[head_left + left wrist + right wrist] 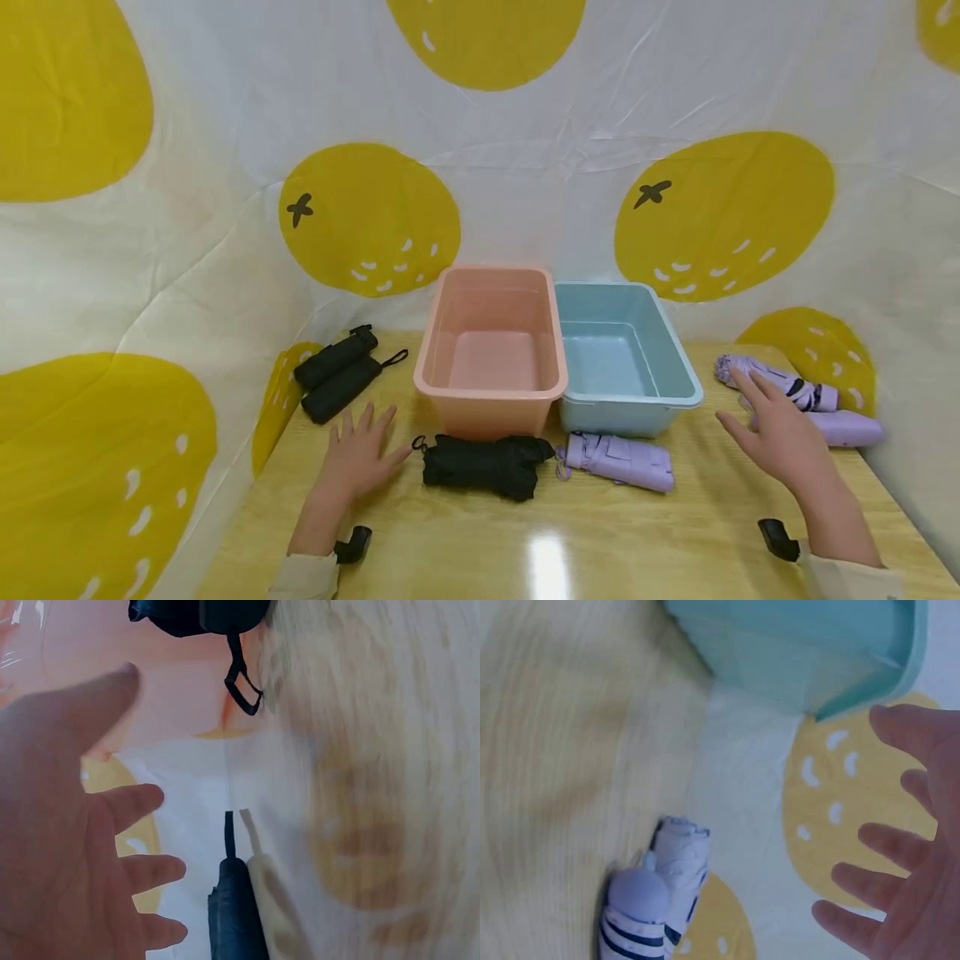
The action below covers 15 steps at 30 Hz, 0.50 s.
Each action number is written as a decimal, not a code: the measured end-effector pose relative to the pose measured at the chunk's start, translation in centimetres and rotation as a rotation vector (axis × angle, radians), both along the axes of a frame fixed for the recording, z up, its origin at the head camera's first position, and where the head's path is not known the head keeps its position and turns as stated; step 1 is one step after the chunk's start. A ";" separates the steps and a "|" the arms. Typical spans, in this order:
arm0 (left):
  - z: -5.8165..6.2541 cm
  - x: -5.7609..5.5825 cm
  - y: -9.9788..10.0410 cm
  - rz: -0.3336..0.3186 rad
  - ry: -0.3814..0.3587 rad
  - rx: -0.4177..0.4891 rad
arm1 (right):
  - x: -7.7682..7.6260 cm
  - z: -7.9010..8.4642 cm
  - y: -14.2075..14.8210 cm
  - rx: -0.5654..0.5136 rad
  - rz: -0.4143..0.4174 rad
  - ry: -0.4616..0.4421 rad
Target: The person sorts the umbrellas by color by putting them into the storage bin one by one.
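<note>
My left hand [358, 460] is spread with nothing in it, between two folded black umbrellas [337, 375] at the back left and another folded black umbrella [480, 465] in front of the pink bin. In the left wrist view its fingers [139, 874] are apart and straight. On the right, my right hand [783, 433] holds nothing, its fingers extended over two folded lilac umbrellas [847, 427]; the head view does not show contact, and the right wrist view shows the hand apart from them. Another folded lilac umbrella [621, 461] lies before the blue bin.
A pink bin [491, 400] and a light blue bin [630, 407] stand side by side at the back of the wooden table [450, 550]. Behind them hangs a white cloth [525, 183] with yellow fruit prints, which also runs along both sides.
</note>
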<state>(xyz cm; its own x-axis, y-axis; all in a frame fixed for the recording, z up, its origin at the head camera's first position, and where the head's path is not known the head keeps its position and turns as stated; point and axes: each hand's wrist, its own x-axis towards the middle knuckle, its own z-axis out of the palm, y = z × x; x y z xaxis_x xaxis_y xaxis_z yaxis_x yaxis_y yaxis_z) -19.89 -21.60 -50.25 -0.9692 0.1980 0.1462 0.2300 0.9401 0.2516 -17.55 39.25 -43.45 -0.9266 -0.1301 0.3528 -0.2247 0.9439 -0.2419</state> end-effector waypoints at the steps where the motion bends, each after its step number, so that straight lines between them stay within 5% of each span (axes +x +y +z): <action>1: -0.1 0.1 -0.1 0.000 -0.015 0.007 | -0.1 0.1 -0.1 -0.038 0.005 -0.014; 7: -0.5 0.6 0.0 -0.029 -0.072 0.062 | -0.9 0.8 -0.7 -0.302 0.064 -0.048; 15: -0.1 0.3 -0.3 -0.066 -0.045 0.090 | -3.5 2.4 -0.8 -0.520 0.080 -0.202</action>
